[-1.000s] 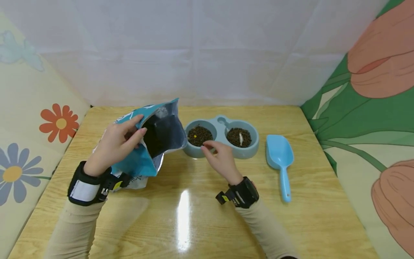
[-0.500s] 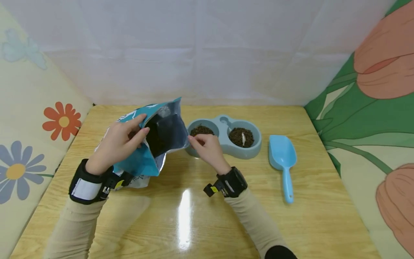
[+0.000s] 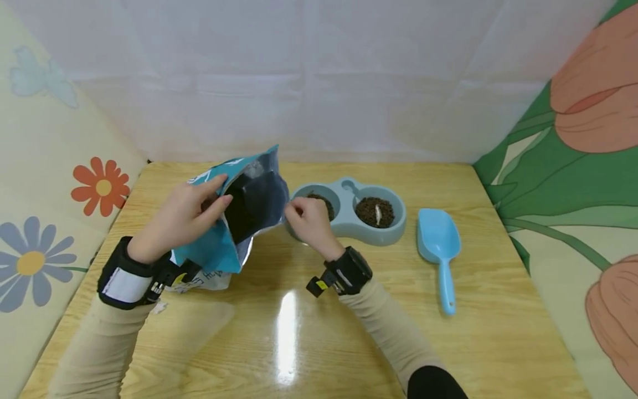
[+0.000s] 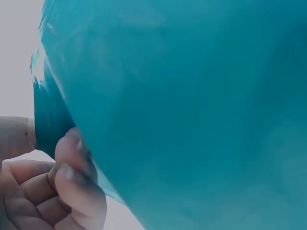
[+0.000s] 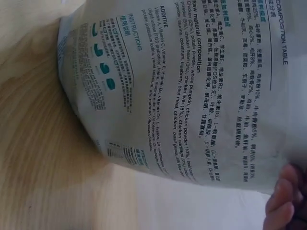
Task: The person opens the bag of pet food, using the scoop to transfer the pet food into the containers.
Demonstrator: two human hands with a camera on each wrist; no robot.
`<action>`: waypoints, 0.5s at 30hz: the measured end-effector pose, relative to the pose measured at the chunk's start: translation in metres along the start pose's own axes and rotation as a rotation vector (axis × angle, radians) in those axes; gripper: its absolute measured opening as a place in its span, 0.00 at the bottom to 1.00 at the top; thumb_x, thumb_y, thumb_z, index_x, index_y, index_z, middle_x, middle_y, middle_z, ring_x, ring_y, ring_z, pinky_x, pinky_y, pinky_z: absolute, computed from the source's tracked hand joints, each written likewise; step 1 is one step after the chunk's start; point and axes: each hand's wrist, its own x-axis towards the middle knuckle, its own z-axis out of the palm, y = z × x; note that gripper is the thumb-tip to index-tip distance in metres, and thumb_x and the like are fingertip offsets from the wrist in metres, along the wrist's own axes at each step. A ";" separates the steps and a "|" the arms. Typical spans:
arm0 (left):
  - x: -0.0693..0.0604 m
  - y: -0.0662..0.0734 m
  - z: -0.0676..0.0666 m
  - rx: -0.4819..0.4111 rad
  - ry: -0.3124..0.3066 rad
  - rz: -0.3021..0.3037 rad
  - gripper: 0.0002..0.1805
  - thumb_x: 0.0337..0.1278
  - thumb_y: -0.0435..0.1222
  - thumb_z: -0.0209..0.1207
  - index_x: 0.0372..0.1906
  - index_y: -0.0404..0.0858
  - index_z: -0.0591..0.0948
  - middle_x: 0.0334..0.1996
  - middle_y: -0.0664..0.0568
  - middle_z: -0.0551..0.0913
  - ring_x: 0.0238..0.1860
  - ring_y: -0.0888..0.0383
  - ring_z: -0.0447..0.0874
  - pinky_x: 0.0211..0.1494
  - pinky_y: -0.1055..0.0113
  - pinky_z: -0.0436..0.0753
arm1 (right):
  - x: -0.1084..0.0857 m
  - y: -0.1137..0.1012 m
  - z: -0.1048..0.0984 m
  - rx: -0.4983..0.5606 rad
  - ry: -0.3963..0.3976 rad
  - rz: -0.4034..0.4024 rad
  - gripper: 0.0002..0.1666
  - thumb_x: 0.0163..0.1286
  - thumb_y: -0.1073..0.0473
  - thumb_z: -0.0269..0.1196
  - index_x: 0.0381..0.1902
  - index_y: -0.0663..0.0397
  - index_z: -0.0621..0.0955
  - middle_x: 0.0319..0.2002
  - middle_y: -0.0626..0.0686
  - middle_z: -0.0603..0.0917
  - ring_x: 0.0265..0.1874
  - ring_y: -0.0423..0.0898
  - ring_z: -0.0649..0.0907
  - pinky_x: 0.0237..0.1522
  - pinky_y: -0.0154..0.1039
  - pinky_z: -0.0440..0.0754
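A teal and white pet food bag (image 3: 211, 246) leans on the left of the table, its silvery mouth open toward the right. My left hand (image 3: 184, 216) grips the bag's near upper edge between thumb and fingers; in the left wrist view curled fingers (image 4: 79, 191) press against the teal side. My right hand (image 3: 311, 221) pinches the right edge of the mouth, and its fingers (image 5: 283, 201) show at the printed back panel in the right wrist view. Just behind that hand stands a grey-blue double bowl (image 3: 344, 227) with brown kibble in both wells. A whitish piece (image 3: 378, 215) lies on the right-hand kibble.
A light blue scoop (image 3: 440, 244) lies on the wooden table (image 3: 359, 354), right of the bowl, handle toward me. A white cloth backdrop (image 3: 309, 83) hangs behind the table. Flower-printed panels (image 3: 548, 221) flank both sides. A small whitish scrap (image 3: 159, 306) lies near my left wrist.
My right hand has moved left from in front of the bowl to the bag's mouth and taken hold of its right edge. My left hand keeps its grip on the bag.
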 end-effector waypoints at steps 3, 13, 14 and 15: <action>-0.002 0.000 -0.004 0.001 -0.008 -0.010 0.20 0.54 0.25 0.55 0.53 0.20 0.71 0.10 0.60 0.58 0.10 0.68 0.53 0.15 0.70 0.56 | 0.020 -0.060 -0.031 0.102 -0.019 0.004 0.22 0.69 0.57 0.45 0.13 0.49 0.61 0.12 0.50 0.58 0.16 0.46 0.54 0.26 0.40 0.53; -0.009 -0.005 -0.020 0.050 0.064 -0.049 0.22 0.54 0.26 0.56 0.55 0.22 0.71 0.12 0.58 0.62 0.13 0.64 0.60 0.18 0.72 0.59 | 0.043 -0.070 -0.018 0.211 -0.046 0.071 0.22 0.71 0.50 0.46 0.16 0.45 0.72 0.14 0.45 0.71 0.13 0.41 0.64 0.24 0.40 0.62; -0.009 -0.005 -0.022 0.069 0.076 -0.037 0.20 0.54 0.27 0.56 0.53 0.23 0.73 0.12 0.58 0.63 0.14 0.64 0.61 0.19 0.72 0.60 | 0.046 -0.076 -0.021 0.229 -0.056 0.078 0.22 0.71 0.51 0.46 0.16 0.46 0.73 0.14 0.46 0.71 0.13 0.42 0.65 0.23 0.40 0.62; -0.009 -0.006 -0.024 0.084 0.089 -0.027 0.20 0.54 0.27 0.57 0.53 0.24 0.74 0.12 0.58 0.63 0.14 0.63 0.62 0.19 0.72 0.60 | 0.050 -0.078 -0.023 0.229 -0.062 0.076 0.22 0.71 0.52 0.46 0.16 0.47 0.72 0.14 0.46 0.71 0.14 0.42 0.65 0.23 0.40 0.63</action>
